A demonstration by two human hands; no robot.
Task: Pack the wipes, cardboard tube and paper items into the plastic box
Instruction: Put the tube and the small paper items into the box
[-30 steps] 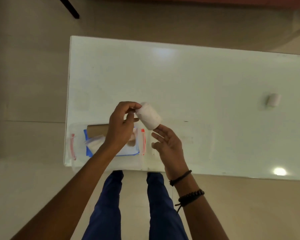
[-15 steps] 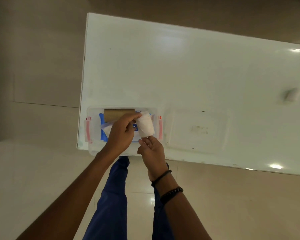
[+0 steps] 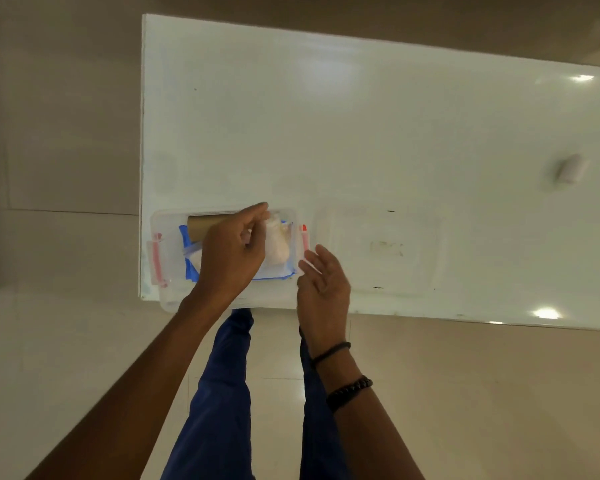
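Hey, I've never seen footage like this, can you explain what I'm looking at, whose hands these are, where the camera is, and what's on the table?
There is no machine here: a person wears a camera on the head, looking down at their own hands. On the white table stands a clear plastic box with red latches. Inside lie a cardboard tube, a blue wipes pack and a white paper roll. The left hand reaches into the box at the roll; whether it grips it I cannot tell. The right hand is open and empty. A clear lid lies beside the box, and another small white roll lies far right.
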